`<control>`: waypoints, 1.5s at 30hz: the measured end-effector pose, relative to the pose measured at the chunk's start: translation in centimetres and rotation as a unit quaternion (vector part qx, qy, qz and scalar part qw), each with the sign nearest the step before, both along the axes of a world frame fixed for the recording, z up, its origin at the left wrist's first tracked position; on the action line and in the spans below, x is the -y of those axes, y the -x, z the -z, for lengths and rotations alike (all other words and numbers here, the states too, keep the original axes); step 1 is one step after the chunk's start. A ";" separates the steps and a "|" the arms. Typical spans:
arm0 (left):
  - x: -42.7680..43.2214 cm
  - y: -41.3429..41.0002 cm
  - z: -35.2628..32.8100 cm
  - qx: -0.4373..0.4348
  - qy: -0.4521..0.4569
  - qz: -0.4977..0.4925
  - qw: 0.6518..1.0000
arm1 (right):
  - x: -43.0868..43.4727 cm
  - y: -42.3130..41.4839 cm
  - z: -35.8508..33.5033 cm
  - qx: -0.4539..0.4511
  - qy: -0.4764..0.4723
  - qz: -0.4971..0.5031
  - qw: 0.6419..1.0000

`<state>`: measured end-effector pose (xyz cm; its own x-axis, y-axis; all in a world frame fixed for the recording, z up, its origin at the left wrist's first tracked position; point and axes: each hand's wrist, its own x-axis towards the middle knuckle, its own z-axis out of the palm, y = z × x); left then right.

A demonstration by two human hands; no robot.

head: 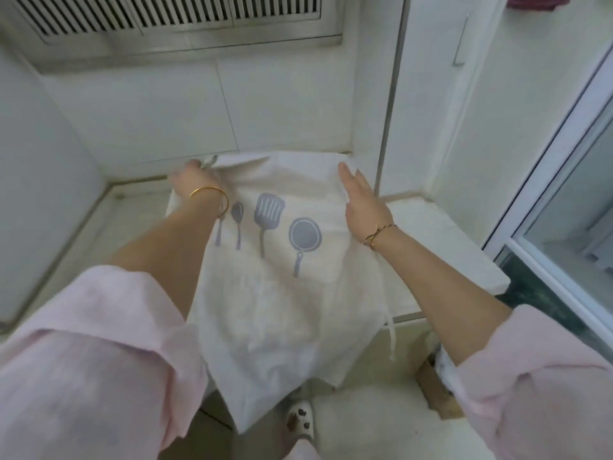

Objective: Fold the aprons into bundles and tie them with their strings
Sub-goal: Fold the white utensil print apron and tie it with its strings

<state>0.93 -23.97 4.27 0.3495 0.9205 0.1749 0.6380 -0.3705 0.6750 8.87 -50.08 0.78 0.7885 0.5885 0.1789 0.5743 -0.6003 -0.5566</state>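
Read this as the smoothing-out before the first fold, with nothing folded or tied yet. Note the apron (282, 277) lying face up over the counter (431, 234), utensil print (265, 224) showing, far hem close to the counter's back edge, near part hanging down off the front edge.

Hold the far left corner as the left hand (190, 180) has it now, fingers curled round a gather of cloth; cannot tell whether a strap is caught in that grip too. Use the right hand (360, 200) as it lies, flat and holding nothing, fingers straight and together, pressing the apron's right edge near the far right corner.

Draw the two far corners gently apart so the hem goes taut and runs square with the back edge. Sweep the flat palm outward and toward the front edge, never inward, to chase the creases off the cloth rather than into the middle. Press lightly; thin cloth like this probably slides on a smooth counter.

Beware the hanging part: likely enough weight there to drag the whole piece off the front edge once the corner grip loosens. Lift it onto the counter before folding.

Mind the string (393, 327) dangling off the right side below the front edge. Leave it free and outside every fold, ready for the tying.
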 end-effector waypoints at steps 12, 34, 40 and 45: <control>-3.6 -21.5 5.2 -0.094 -0.193 0.436 0.874 | -10.9 -11.0 9.3 -0.077 0.251 0.256 0.930; -13.3 -15.5 20.6 -0.360 0.016 0.292 0.886 | -23.8 -13.3 16.5 -0.070 0.465 -0.049 0.881; -17.3 -18.7 18.5 -0.412 0.064 0.345 0.841 | -24.5 -14.0 15.9 -0.087 0.470 -0.060 0.876; -20.1 -25.1 12.9 -0.209 -0.134 0.289 0.924 | -25.1 -14.2 15.7 -0.094 0.476 -0.056 0.873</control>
